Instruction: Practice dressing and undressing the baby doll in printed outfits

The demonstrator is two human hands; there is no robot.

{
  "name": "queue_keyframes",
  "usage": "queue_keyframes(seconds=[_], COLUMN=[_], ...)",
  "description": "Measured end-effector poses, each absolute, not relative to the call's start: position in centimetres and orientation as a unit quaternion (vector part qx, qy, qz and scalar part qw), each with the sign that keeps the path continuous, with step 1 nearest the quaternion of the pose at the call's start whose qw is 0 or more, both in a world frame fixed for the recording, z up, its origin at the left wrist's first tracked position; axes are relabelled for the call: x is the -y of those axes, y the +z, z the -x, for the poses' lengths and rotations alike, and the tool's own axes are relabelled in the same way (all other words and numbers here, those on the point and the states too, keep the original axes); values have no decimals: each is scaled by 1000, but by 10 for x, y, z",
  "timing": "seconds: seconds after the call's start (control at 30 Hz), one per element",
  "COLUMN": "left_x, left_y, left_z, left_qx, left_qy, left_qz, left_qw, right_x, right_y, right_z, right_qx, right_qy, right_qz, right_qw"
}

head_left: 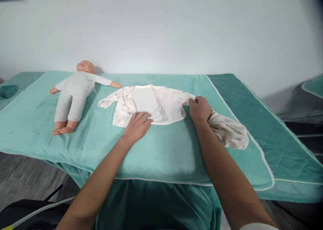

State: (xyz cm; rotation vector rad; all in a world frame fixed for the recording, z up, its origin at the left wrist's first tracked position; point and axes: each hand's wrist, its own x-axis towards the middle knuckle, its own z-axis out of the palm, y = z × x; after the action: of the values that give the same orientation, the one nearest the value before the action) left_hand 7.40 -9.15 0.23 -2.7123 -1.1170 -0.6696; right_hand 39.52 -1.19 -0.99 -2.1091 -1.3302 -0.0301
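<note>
A small white printed baby shirt [151,103] lies opened flat on the teal towel [101,145], sleeves spread. My left hand [137,125] rests flat on the shirt's lower hem, fingers stretched out. My right hand [200,109] is closed, pinching the shirt's right sleeve end. Just right of that hand lies a crumpled printed garment [230,132], touching my wrist. A baby doll [73,95] in a pale grey suit lies on its back at the left, one arm reaching toward the shirt.
The towel covers a table draped in darker teal cloth [264,129] against a white wall. A dark teal bundle [8,91] sits at the far left edge. A black object with a pale cable [37,211] is at the bottom left, on the floor side.
</note>
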Motion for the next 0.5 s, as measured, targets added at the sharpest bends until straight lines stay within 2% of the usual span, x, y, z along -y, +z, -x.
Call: queue_keyframes(seconds=[0.13, 0.23, 0.37, 0.5], left_x=[87, 85, 81, 80], left_y=[2, 0, 0, 1], left_z=[-105, -120, -135, -145], left_qx=[360, 371, 381, 363], left_qy=[-181, -159, -172, -181], left_qz=[910, 908, 898, 906], left_qw=[95, 117, 136, 122], right_x=[13, 20, 29, 32], right_y=[-13, -11, -7, -6], right_z=[-396, -385, -361, -349], right_qx=[512, 598, 725, 769], right_qy=[-70, -114, -57, 11], right_qz=[766, 671, 517, 450], right_qw=[383, 423, 451, 454])
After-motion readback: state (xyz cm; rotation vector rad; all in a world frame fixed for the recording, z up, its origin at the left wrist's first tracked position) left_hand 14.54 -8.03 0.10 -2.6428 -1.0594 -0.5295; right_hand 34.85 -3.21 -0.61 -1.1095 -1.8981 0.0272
